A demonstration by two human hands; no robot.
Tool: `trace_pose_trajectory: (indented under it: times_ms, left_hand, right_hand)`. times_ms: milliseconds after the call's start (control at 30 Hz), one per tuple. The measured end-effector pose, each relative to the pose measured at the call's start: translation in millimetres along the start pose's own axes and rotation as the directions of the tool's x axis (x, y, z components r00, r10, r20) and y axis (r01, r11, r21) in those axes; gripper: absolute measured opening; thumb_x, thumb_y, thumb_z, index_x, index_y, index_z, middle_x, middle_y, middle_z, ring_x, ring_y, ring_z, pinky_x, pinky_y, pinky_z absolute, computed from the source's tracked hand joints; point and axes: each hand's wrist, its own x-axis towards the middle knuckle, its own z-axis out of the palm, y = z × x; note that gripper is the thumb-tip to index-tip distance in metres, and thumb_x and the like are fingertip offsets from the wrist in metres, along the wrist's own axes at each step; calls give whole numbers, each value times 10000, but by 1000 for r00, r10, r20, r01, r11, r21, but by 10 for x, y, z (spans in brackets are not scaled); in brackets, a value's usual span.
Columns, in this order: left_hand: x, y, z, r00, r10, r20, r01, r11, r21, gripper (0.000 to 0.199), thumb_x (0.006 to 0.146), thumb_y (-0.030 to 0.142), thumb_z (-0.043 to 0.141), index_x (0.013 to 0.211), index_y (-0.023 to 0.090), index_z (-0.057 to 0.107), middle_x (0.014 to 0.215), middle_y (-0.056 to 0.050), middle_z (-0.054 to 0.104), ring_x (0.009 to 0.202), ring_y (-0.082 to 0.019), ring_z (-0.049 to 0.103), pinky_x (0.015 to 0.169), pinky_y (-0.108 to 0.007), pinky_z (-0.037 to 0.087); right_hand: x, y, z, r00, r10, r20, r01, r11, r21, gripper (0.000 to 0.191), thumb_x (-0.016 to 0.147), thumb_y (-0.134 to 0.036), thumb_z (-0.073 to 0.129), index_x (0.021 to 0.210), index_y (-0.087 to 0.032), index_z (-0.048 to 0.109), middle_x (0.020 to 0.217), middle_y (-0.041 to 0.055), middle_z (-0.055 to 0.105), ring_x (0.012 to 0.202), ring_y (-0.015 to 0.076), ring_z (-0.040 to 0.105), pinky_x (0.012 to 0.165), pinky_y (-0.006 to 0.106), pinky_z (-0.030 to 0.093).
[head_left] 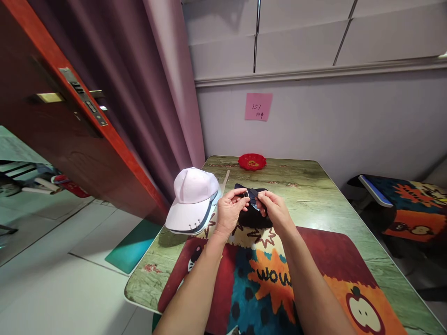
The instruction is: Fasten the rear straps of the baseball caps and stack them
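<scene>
Dark cap (252, 217): near white cap (194, 187)
Left hand (232, 210): pinched on buckle (246, 193)
Right hand (275, 209): pinched on dark strap (252, 193)

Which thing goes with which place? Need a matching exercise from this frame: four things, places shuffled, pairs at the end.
Things
1. Dark cap
2. White cap
3. Red dish
4. Pink note

Places
A. On the wall
B. Between the left hand and right hand
C. On the table, near its far edge
D. On the table, left of both hands

Pairs: 1-B, 2-D, 3-C, 4-A
</scene>
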Motion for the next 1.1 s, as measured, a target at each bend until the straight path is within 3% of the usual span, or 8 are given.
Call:
trace_pose_trajectory:
  times_ms: [200, 400, 700, 900, 1100]
  left_hand:
    - [1, -22, 13, 1000, -15, 17, 15, 1000, -13, 345, 692, 268, 810, 1004, 138, 741, 771, -21, 715, 592, -101, 638, 542, -217, 554]
    - [-13, 2, 28, 1000, -28, -2, 28, 999, -25, 349, 682, 263, 817, 998, 136, 738, 842, -34, 727, 600, -93, 636, 525, -207, 543]
    - [-28, 38, 11, 999, -30, 24, 30, 999, -13, 347, 695, 261, 809, 1008, 131, 737, 754, -18, 715, 572, -91, 618, 533, -207, 540]
    - [-24, 45, -29, 994, -40, 102, 39, 999, 17, 375, 703, 281, 804, 1036, 122, 735, 662, 5, 688, 558, -96, 617, 530, -196, 531]
    - [-5, 56, -123, 979, -27, 203, 12, 997, 76, 371, 736, 296, 794, 1066, 136, 737, 662, 5, 684, 590, -109, 634, 557, -205, 541]
  right_hand:
    - [3, 19, 10, 998, 50, 43, -51, 999, 19, 410, 752, -595, 677, 697, -212, 539, 585, -29, 542, 484, 98, 388, 454, 237, 296]
    - [15, 10, -36, 1000, -5, -13, 5, 1000, 12, 402, 765, -598, 661, 712, -218, 542, 590, -28, 536, 489, 106, 387, 459, 249, 313]
    - [-12, -17, -59, 991, 39, 131, -37, 999, -18, 412, 751, -586, 710, 714, -202, 562, 578, -38, 538, 482, 88, 383, 467, 232, 287]
    - [-25, -88, -111, 984, 59, 170, -45, 996, -81, 441, 740, -611, 711, 747, -185, 597, 576, -41, 509, 496, 86, 368, 491, 237, 267]
    - [-17, -79, -179, 987, -46, 151, 75, 980, -186, 404, 774, -578, 700, 800, -176, 673, 652, -23, 510, 573, 104, 382, 539, 254, 280]
